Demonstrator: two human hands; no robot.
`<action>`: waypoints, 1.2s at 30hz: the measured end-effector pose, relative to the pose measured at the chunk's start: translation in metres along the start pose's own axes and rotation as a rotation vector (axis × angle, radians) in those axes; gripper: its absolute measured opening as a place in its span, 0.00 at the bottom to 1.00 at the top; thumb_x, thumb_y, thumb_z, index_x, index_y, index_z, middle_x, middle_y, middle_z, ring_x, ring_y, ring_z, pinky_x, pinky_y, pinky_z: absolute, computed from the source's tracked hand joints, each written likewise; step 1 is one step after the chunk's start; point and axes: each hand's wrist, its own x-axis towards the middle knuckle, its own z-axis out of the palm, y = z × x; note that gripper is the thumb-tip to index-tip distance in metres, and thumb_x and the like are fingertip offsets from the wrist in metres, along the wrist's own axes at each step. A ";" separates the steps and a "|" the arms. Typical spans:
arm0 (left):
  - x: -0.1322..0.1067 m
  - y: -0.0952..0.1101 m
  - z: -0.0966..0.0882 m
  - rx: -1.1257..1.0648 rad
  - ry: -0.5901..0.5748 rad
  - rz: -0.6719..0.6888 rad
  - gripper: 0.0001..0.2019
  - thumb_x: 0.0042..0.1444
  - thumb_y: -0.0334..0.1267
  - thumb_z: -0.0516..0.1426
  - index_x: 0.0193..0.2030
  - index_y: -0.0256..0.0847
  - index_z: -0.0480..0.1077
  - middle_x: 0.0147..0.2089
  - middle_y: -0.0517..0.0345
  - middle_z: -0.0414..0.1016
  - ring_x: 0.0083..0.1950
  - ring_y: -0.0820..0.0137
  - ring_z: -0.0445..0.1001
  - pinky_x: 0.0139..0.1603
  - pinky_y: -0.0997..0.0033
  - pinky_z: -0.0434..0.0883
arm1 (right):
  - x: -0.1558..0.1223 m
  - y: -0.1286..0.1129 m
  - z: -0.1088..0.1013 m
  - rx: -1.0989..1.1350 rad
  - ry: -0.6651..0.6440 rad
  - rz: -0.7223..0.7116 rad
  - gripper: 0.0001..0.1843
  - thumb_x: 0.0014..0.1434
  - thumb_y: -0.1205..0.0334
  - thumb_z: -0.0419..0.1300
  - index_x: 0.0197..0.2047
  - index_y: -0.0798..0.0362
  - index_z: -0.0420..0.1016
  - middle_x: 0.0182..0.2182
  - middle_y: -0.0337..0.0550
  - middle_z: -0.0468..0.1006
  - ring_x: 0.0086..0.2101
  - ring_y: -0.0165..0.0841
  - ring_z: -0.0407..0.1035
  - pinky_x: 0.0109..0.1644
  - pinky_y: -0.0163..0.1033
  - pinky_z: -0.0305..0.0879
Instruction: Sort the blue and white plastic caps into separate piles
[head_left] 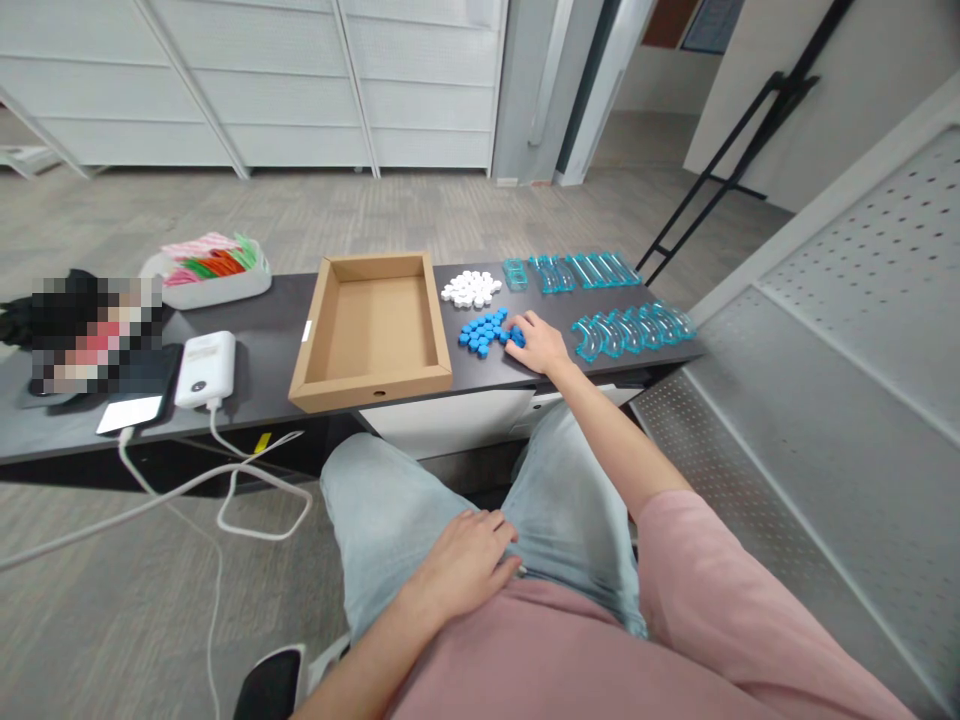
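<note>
My right hand [538, 343] is at the right edge of a cluster of small blue pieces [482, 331], its fingers curled round a few of them on the dark tabletop. Just behind that cluster lies a heap of similar white pieces [471, 289]. My left hand [471, 560] lies on my lap, fingers loosely extended and holding nothing. To the right of my right hand, curved translucent teal pieces [632, 331] lie in a row. Straight teal pieces [602, 269], wavy teal pieces [553, 273] and a small teal rectangular frame [515, 274] line the back edge.
An open shallow cardboard box [371, 383] stands left of the small pieces. Further left are a white power bank [206, 368] with a cable, a phone [139, 395] and a white tub [225, 291] of colourful items. A perforated grey panel [825, 400] rises at the right.
</note>
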 end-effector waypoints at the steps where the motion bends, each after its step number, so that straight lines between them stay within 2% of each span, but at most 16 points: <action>1: 0.000 0.000 0.000 0.002 0.006 0.001 0.18 0.76 0.41 0.52 0.60 0.41 0.80 0.59 0.46 0.83 0.61 0.56 0.82 0.63 0.58 0.73 | 0.000 0.001 0.001 0.010 0.012 0.016 0.18 0.68 0.53 0.63 0.59 0.46 0.81 0.54 0.51 0.80 0.49 0.49 0.76 0.48 0.46 0.72; 4: 0.000 0.000 0.001 0.012 0.014 0.008 0.18 0.76 0.41 0.52 0.59 0.40 0.80 0.58 0.46 0.83 0.59 0.55 0.82 0.62 0.56 0.74 | 0.001 0.005 0.005 0.069 0.043 0.052 0.17 0.68 0.52 0.64 0.57 0.46 0.81 0.55 0.52 0.80 0.49 0.49 0.76 0.49 0.47 0.73; 10: 0.002 -0.002 0.003 0.022 0.015 0.031 0.17 0.75 0.42 0.52 0.57 0.40 0.80 0.57 0.46 0.84 0.58 0.53 0.83 0.61 0.54 0.75 | 0.016 0.020 0.011 0.292 0.193 0.128 0.16 0.65 0.59 0.58 0.54 0.47 0.79 0.53 0.53 0.81 0.54 0.50 0.77 0.58 0.52 0.75; 14: 0.002 -0.005 0.006 0.042 0.034 0.039 0.16 0.75 0.41 0.53 0.56 0.40 0.80 0.56 0.46 0.84 0.57 0.54 0.83 0.60 0.55 0.76 | 0.034 0.025 0.009 0.452 0.272 0.172 0.17 0.64 0.58 0.55 0.52 0.49 0.77 0.48 0.52 0.82 0.49 0.47 0.76 0.59 0.51 0.74; 17: 0.003 -0.006 0.006 0.041 0.041 0.043 0.16 0.75 0.41 0.53 0.56 0.39 0.80 0.56 0.45 0.84 0.58 0.54 0.83 0.61 0.56 0.75 | 0.051 0.016 0.005 0.543 0.298 0.154 0.17 0.63 0.57 0.55 0.52 0.50 0.77 0.47 0.51 0.81 0.47 0.46 0.75 0.58 0.51 0.73; 20: 0.005 -0.007 0.006 0.018 0.005 0.020 0.17 0.75 0.43 0.54 0.58 0.40 0.80 0.58 0.45 0.84 0.60 0.54 0.83 0.63 0.57 0.74 | 0.072 -0.013 0.001 0.583 0.291 0.003 0.16 0.62 0.58 0.57 0.52 0.48 0.76 0.48 0.49 0.81 0.48 0.46 0.73 0.60 0.52 0.71; 24: 0.009 -0.010 0.005 0.008 -0.030 -0.004 0.19 0.74 0.45 0.55 0.61 0.38 0.80 0.60 0.43 0.84 0.62 0.52 0.82 0.63 0.55 0.75 | 0.096 -0.085 -0.004 0.578 0.216 -0.275 0.16 0.64 0.59 0.59 0.54 0.48 0.76 0.51 0.50 0.79 0.50 0.47 0.73 0.61 0.53 0.70; 28: 0.012 -0.017 0.008 0.023 -0.017 0.010 0.21 0.74 0.45 0.54 0.62 0.35 0.80 0.59 0.40 0.84 0.61 0.50 0.83 0.61 0.53 0.77 | 0.107 -0.166 -0.001 0.478 0.024 -0.471 0.17 0.68 0.56 0.59 0.58 0.48 0.76 0.58 0.52 0.78 0.54 0.50 0.74 0.58 0.51 0.72; 30: 0.013 -0.021 0.009 0.029 -0.006 0.014 0.21 0.73 0.44 0.54 0.62 0.35 0.80 0.59 0.39 0.84 0.60 0.50 0.84 0.60 0.52 0.77 | 0.109 -0.195 0.008 0.427 -0.097 -0.528 0.18 0.70 0.53 0.60 0.60 0.48 0.76 0.58 0.52 0.79 0.54 0.50 0.75 0.56 0.51 0.73; 33: 0.014 -0.025 0.009 0.026 0.007 0.016 0.22 0.73 0.45 0.54 0.62 0.35 0.80 0.58 0.38 0.84 0.59 0.49 0.84 0.59 0.51 0.78 | 0.112 -0.216 0.025 0.416 -0.239 -0.592 0.21 0.75 0.47 0.59 0.63 0.49 0.76 0.60 0.53 0.79 0.56 0.49 0.75 0.63 0.53 0.72; 36: 0.015 -0.026 0.008 0.011 0.012 0.012 0.23 0.74 0.48 0.54 0.62 0.35 0.80 0.58 0.37 0.84 0.59 0.49 0.84 0.58 0.51 0.78 | 0.117 -0.212 0.035 0.496 -0.252 -0.585 0.22 0.81 0.47 0.52 0.64 0.50 0.77 0.61 0.53 0.79 0.60 0.47 0.73 0.70 0.52 0.68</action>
